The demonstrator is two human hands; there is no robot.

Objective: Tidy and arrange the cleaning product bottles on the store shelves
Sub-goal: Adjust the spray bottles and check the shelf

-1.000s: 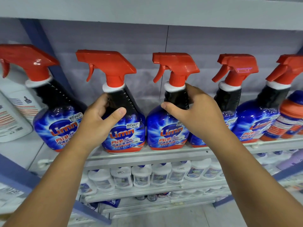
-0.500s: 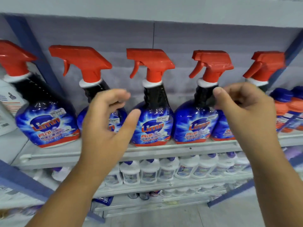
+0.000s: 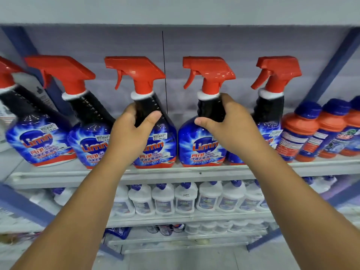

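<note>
Spray bottles (image 3: 155,121) (image 3: 202,137), necks held by left grip (image 3: 132,133) and right grip (image 3: 231,127); orange bottles (image 3: 300,131) beside.

Pale grey corrugated back panel (image 3: 194,43), upper frame; blue metal diagonal upright (image 3: 331,65), upper right; grey tiled floor (image 3: 175,260), bottom centre.
</note>
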